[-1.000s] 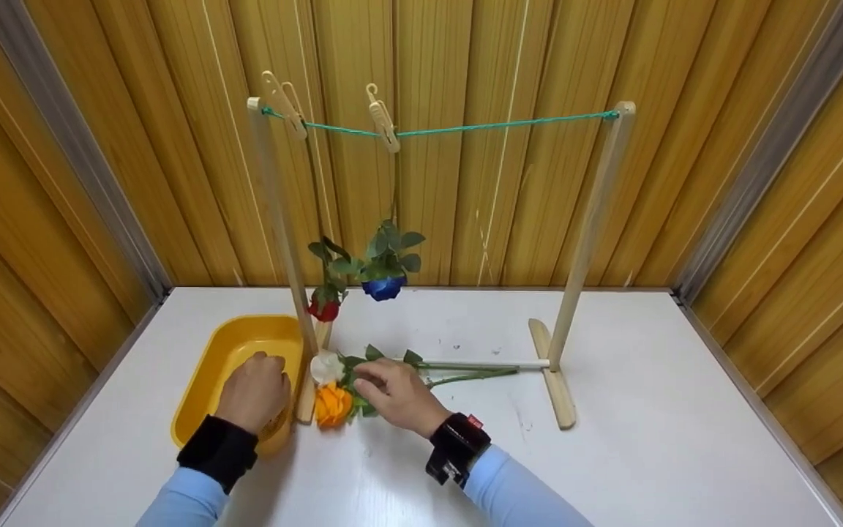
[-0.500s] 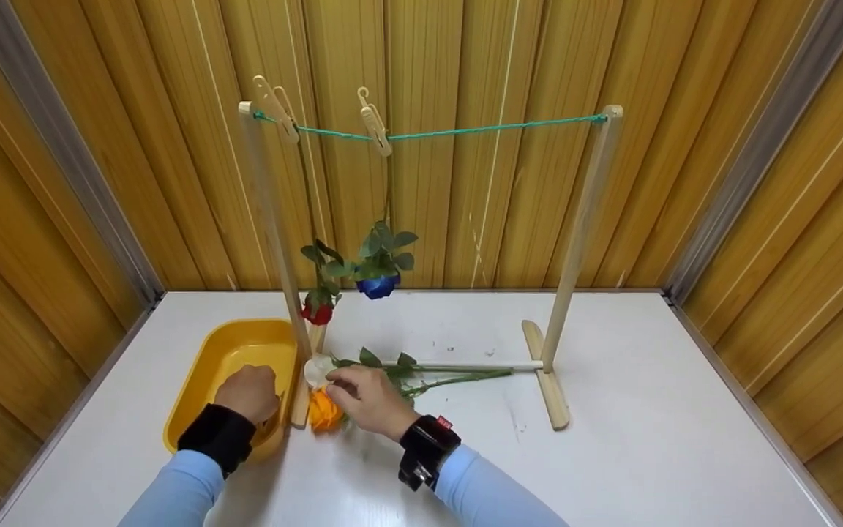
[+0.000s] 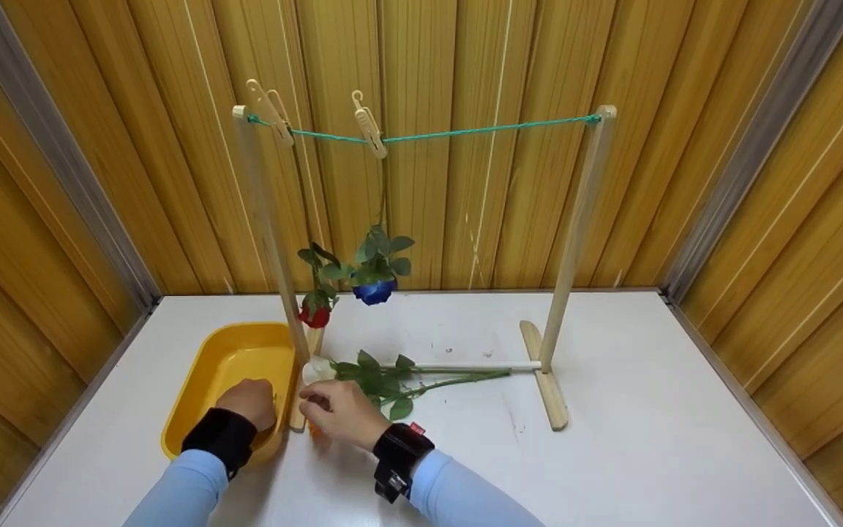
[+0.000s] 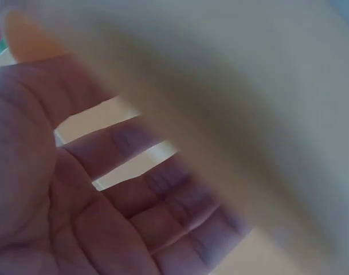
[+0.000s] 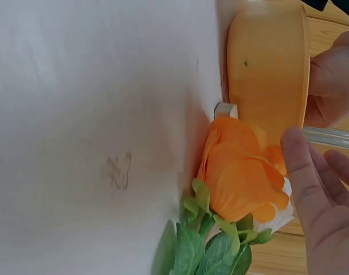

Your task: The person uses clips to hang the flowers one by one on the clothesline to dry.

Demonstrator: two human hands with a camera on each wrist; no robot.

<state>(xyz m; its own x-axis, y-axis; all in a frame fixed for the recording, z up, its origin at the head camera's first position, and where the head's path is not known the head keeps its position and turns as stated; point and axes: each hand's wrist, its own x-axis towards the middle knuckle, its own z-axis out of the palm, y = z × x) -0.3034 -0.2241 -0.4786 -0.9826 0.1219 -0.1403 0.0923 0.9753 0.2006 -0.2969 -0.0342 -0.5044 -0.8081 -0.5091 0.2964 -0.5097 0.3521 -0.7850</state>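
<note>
My left hand point(image 3: 247, 402) reaches down into the yellow plastic basin point(image 3: 244, 327). In the left wrist view its fingers point(image 4: 120, 140) are spread and loosely bent, their tips hidden behind the basin's blurred rim. My right hand point(image 3: 348, 413) hovers over the flower heads with relaxed fingers and nothing in its grasp. Below it lies an orange rose point(image 5: 237, 172), mostly covered by the hand in the head view. Beside that is a white rose point(image 3: 316, 370). Green leaves point(image 3: 374, 377) and stems point(image 3: 465, 378) of these roses stretch rightward along the table.
A wooden stand carries a green cord point(image 3: 480, 131). Clothespins point(image 3: 370, 132) on it hold a blue rose point(image 3: 375, 291) and a red rose point(image 3: 314, 316) upside down. Its right post point(image 3: 575, 249) stands on a wooden foot point(image 3: 553, 399). Wood-patterned panels surround the white table.
My right hand has moved left from the leaves to above the orange rose, now covering most of it. My left hand stays in the basin, slightly lower. The head view has shifted a little.
</note>
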